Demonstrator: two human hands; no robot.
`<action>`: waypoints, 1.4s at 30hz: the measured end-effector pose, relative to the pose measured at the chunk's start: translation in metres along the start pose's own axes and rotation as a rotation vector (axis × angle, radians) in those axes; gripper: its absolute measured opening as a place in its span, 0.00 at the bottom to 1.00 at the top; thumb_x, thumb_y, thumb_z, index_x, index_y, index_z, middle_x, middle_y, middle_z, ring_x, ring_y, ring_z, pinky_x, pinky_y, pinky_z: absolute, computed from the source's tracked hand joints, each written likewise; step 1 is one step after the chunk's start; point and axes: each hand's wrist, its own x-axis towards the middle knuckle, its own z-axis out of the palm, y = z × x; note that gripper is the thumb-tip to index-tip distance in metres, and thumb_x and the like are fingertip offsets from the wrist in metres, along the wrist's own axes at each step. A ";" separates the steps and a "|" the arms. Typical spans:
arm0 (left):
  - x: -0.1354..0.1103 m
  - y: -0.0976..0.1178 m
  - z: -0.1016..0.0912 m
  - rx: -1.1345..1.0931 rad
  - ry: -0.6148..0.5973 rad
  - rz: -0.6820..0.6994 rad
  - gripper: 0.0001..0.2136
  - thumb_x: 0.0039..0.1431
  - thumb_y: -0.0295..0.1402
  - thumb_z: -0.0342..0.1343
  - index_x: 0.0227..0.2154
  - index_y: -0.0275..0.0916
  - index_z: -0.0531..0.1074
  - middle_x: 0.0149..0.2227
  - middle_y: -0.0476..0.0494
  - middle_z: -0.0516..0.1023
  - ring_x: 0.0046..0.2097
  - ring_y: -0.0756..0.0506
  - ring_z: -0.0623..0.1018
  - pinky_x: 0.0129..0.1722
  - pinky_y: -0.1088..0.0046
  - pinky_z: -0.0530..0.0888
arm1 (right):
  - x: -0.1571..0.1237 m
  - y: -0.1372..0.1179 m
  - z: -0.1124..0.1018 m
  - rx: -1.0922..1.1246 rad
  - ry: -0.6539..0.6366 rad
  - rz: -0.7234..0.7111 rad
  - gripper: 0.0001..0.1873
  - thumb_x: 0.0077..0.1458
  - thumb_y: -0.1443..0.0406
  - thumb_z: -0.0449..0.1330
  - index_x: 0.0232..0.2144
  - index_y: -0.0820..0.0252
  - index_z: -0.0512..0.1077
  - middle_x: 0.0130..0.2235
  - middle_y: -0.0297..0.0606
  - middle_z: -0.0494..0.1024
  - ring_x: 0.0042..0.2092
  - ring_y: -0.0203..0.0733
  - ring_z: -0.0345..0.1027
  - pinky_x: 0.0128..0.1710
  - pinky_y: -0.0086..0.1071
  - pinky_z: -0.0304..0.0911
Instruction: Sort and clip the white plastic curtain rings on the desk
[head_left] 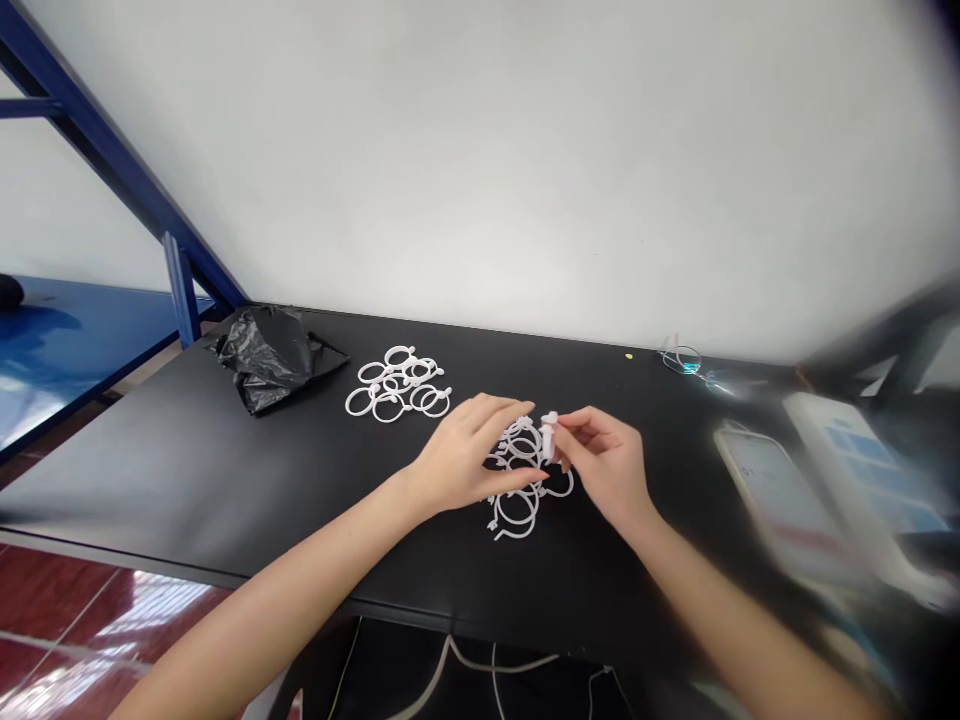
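My right hand pinches a small white plastic ring, seen nearly edge-on, between thumb and fingertips. Just left of it, my left hand has thumb and fingers apart with nothing between them. Below both hands lies a loose pile of white plastic rings, several with a gap and a small catch at the ends; the left hand covers part of it. Farther back and to the left, a second group of white rings rests on the black table; many of these look closed.
A crumpled black plastic bag sits at the back left. Eyeglasses lie near the wall on the right. A phone and a blurred white and blue box are at the right. Cables hang below the front edge.
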 end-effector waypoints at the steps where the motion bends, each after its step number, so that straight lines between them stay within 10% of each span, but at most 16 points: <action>1: 0.000 0.002 0.003 -0.020 0.009 0.031 0.23 0.58 0.43 0.61 0.51 0.36 0.65 0.45 0.35 0.77 0.45 0.41 0.78 0.44 0.63 0.77 | -0.005 -0.001 0.005 0.002 -0.026 -0.011 0.12 0.51 0.58 0.66 0.24 0.60 0.73 0.20 0.32 0.74 0.19 0.34 0.66 0.18 0.27 0.64; 15: -0.003 0.010 -0.001 -0.442 -0.121 -0.100 0.26 0.56 0.40 0.64 0.55 0.39 0.65 0.53 0.33 0.75 0.53 0.38 0.76 0.53 0.58 0.75 | -0.014 -0.004 0.013 0.006 -0.286 0.004 0.14 0.56 0.55 0.62 0.28 0.59 0.74 0.23 0.36 0.78 0.24 0.40 0.73 0.25 0.32 0.72; 30: -0.007 0.003 -0.004 -0.423 -0.191 -0.257 0.19 0.61 0.39 0.59 0.52 0.38 0.68 0.46 0.37 0.76 0.43 0.45 0.77 0.42 0.69 0.77 | -0.020 0.000 0.008 -0.047 -0.059 -0.226 0.07 0.60 0.63 0.60 0.37 0.55 0.77 0.31 0.36 0.80 0.29 0.40 0.75 0.31 0.34 0.74; 42: -0.002 0.006 -0.006 -0.413 -0.238 -0.229 0.15 0.63 0.40 0.56 0.47 0.36 0.72 0.39 0.40 0.77 0.35 0.49 0.74 0.35 0.72 0.75 | -0.021 0.001 0.005 -0.034 -0.167 -0.351 0.06 0.60 0.68 0.60 0.37 0.54 0.77 0.32 0.37 0.80 0.32 0.41 0.76 0.33 0.36 0.73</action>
